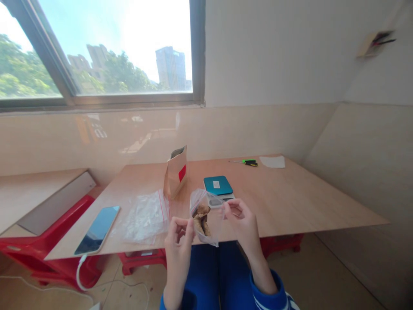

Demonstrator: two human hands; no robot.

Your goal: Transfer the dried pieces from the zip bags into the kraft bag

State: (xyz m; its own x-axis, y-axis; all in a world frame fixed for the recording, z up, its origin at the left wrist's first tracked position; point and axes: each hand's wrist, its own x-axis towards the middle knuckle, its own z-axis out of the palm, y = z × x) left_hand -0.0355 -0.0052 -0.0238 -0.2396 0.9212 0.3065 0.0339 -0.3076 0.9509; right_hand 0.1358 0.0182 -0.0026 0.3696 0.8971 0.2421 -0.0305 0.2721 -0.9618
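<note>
Looks like a clear zip bag [207, 224] holding dried mushroom pieces [201, 218] is being held up over the lap, just off the table's [290, 202] edge, pinched at its rim by the fingers [226, 207] of the right hand [240, 221], while the left hand's [178, 243] curled fingers sit right beside it, grip unclear.

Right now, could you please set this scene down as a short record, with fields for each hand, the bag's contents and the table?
Left hand: pinches one edge of a clear zip bag
Right hand: pinches the bag's opposite edge
Contents: brown dried pieces, perhaps mushroom
Surface: light wood table
Nearby: kraft paper pouch, teal-topped scale, flattened zip bag, smartphone, green-handled screwdriver, white paper
</note>
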